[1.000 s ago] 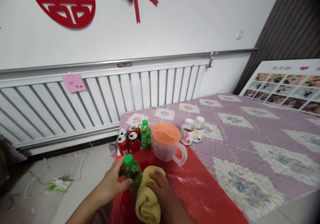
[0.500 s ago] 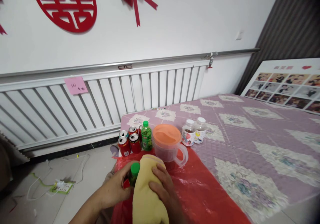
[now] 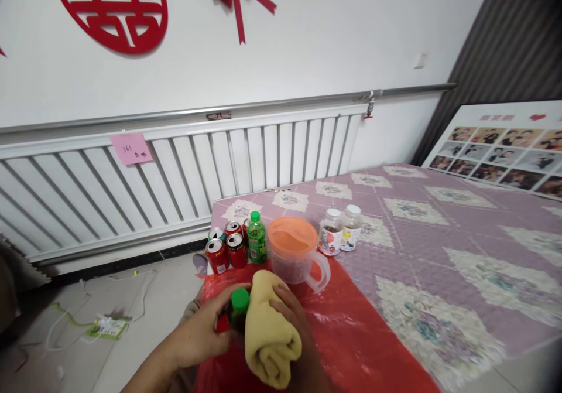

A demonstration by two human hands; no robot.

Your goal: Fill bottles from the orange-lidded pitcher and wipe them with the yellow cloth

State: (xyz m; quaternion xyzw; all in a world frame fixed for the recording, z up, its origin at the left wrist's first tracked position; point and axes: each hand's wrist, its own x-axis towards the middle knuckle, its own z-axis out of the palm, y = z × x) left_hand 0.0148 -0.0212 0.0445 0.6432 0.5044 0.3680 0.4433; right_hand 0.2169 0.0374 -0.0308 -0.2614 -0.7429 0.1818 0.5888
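My left hand [image 3: 208, 328] is wrapped round a green-capped bottle [image 3: 239, 305], whose lower part is hidden behind a rolled yellow towel. In my right hand [image 3: 296, 317] is the yellow towel [image 3: 268, 323], its fingers curled over the right side and its rolled end facing me. The towel lies against the bottle. Both are above a red plastic sheet [image 3: 351, 328]. Just beyond them stands a clear plastic jug [image 3: 290, 267] with an orange lid [image 3: 293, 235]. A green drink bottle [image 3: 257, 241] is upright to the left of the jug.
Several drink cans, among them a red can [image 3: 217, 257], stand left of the green bottle. Two white-capped jars [image 3: 331, 232] stand right of the jug. A floral purple tablecloth [image 3: 417, 241] covers the table. A white radiator [image 3: 263, 153] runs behind; cords lie on the floor.
The yellow towel has turned in my right hand, so its rolled end now faces me and it leans right at the bottom. My left hand stays on the bottle.
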